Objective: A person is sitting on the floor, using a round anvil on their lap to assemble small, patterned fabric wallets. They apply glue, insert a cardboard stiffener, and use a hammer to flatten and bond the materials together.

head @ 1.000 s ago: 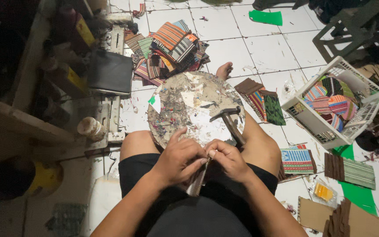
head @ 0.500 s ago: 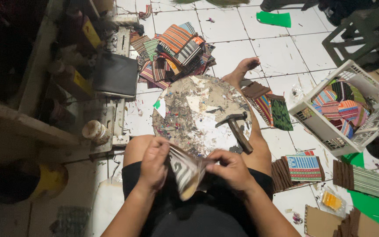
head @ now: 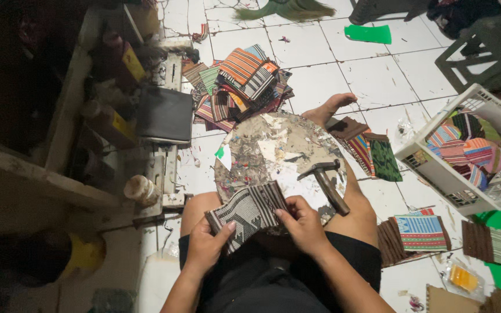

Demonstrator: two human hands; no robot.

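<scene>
**Across your lap: both hands on a woven piece**

Over your thighs you hold a grey patterned woven piece (head: 249, 213) at the near edge of the round, paper-crusted work board (head: 273, 152). Your left hand (head: 207, 248) pinches its lower left corner, thumb on top; your right hand (head: 302, 225) grips its right edge, fingers closed on the cloth. Just beside your right hand, a hammer (head: 326, 181) lies on the board. A white basket (head: 472, 152) of striped fabrics sits well apart, to your right.
</scene>
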